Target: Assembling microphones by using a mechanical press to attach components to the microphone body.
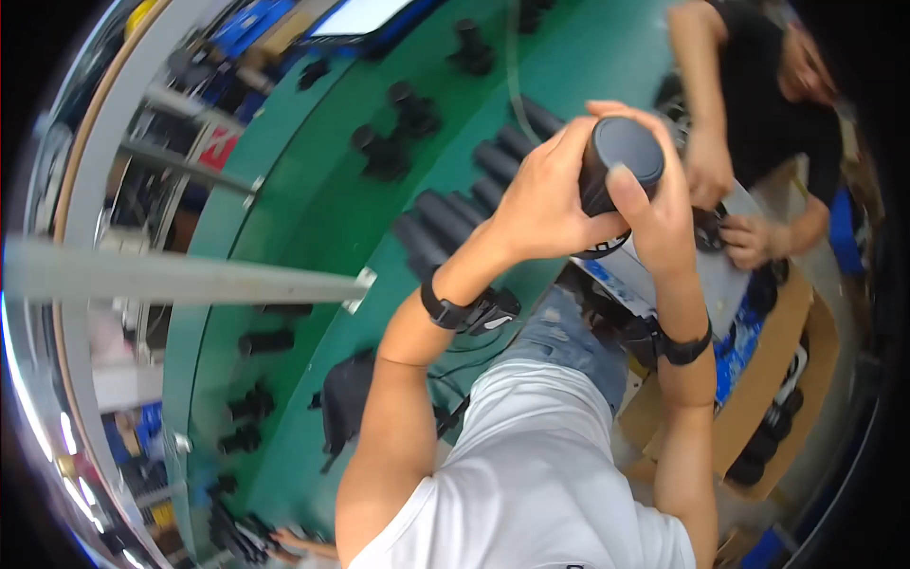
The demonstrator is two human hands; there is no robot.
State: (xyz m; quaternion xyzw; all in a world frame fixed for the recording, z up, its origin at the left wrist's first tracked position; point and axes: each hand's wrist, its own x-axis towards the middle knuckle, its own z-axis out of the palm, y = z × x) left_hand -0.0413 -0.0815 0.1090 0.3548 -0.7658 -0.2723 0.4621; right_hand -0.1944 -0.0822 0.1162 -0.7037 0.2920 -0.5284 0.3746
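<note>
The left hand (545, 201) and right hand (661, 213) are gripping a black cylinder (629, 148) with curled fingers, upper right of centre; black tubes (444, 220) are lying on the green counter (592, 57), mid-frame.

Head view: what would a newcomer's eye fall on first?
Probably the black cylinder, gripped right of upper centre between the left hand and the right hand. Next, similar dark cylinders lying side by side on the green worktop, left of the hands. At upper right, a co-worker in black has both hands at a dark object.
</note>
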